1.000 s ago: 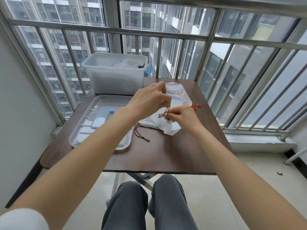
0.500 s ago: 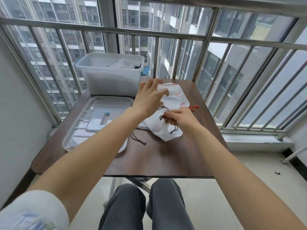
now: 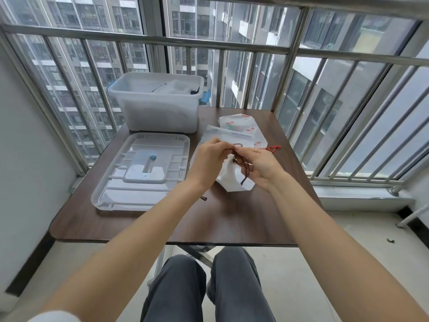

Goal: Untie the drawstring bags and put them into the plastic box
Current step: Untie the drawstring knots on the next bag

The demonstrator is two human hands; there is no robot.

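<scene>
A white drawstring bag [image 3: 234, 180] with a dark brown cord [image 3: 241, 159] lies on the brown table [image 3: 232, 219], right of centre. My left hand [image 3: 209, 161] and my right hand [image 3: 260, 163] meet above it, and each pinches the knotted cord. Behind it more white bags with red prints [image 3: 241, 129] lie flat, one with a red cord [image 3: 274, 148]. The translucent plastic box [image 3: 157, 112] stands at the table's back left, with bags inside it.
The box's lid [image 3: 141, 177] lies upside down on the table's left half. A metal railing [image 3: 325, 54] runs behind and to the right of the table. My knees [image 3: 209, 287] are under the table's near edge.
My left hand has come back down from the bags behind and now pinches the cord beside my right hand. The bag has stayed in place.
</scene>
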